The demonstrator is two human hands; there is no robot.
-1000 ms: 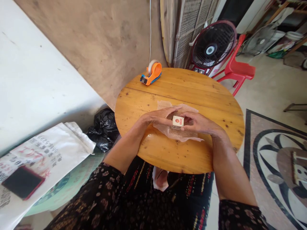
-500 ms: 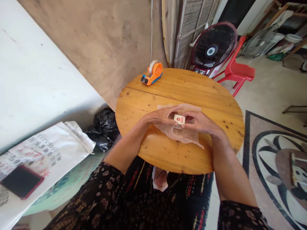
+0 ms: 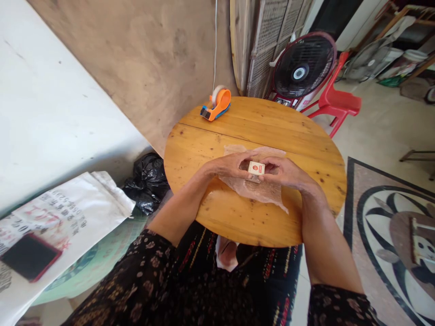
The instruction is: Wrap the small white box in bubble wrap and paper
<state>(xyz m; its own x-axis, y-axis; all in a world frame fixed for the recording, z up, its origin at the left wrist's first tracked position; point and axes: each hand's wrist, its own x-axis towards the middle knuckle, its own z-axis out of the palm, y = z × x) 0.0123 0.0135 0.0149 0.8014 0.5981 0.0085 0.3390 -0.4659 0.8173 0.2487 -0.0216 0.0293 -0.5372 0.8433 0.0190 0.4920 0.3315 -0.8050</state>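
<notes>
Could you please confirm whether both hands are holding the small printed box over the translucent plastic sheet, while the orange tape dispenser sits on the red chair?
Not quite: the head view shows the orange tape dispenser on the wooden table, not the red chair. The left hand and right hand do hold the small printed box over the translucent plastic sheet.

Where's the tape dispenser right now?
In the head view, the tape dispenser sits on the table near its far edge, left of the fan and beyond the left hand.
</notes>
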